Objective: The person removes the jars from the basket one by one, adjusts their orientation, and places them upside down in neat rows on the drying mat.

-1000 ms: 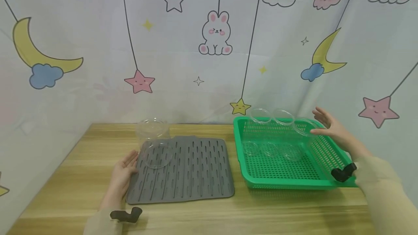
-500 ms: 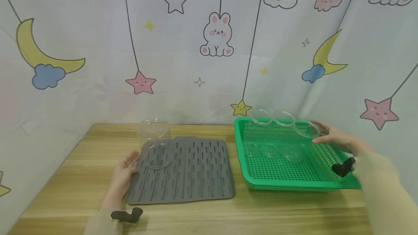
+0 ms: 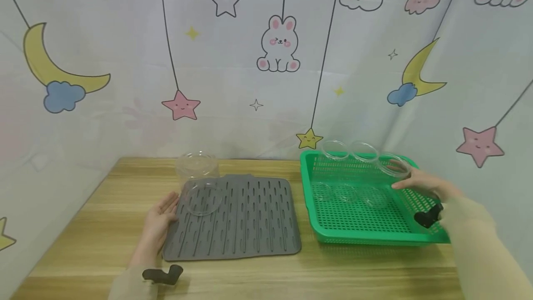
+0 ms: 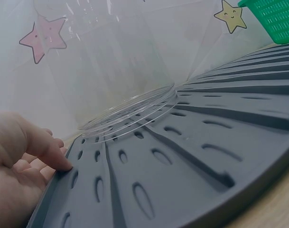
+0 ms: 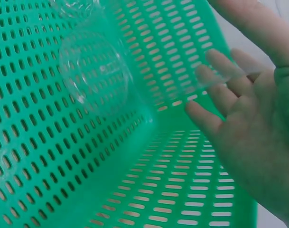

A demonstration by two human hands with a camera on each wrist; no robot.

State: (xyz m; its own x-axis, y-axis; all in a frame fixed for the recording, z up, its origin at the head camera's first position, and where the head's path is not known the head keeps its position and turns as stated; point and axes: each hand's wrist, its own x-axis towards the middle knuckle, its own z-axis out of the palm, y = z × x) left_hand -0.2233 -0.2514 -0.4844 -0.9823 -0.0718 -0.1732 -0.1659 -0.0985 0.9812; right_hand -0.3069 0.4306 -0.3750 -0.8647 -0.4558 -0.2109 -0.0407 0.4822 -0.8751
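Note:
Three clear cups stand upright in a row inside the green basket (image 3: 368, 236): a left cup (image 3: 322, 192), a middle cup (image 3: 346, 193) and a right cup (image 3: 374, 196). My right hand (image 3: 422, 183) reaches over the basket's right side, fingers behind the right cup's rim and thumb in front. In the right wrist view its fingers look extended and spread beside the clear wall. My left hand (image 3: 160, 216) lies at the left edge of the grey drying mat (image 3: 250, 226), thumb touching that edge. A large clear container (image 3: 199, 165) stands on the mat's back left corner.
Mat and basket lie side by side on a wooden table (image 3: 233, 279), with a gap between them. A patterned curtain (image 3: 225, 68) hangs behind the table. Black straps (image 3: 162, 274) go round both wrists.
My right hand has come down and left, from beyond the basket's side to around the right cup's rim. My left hand stays at the mat's edge.

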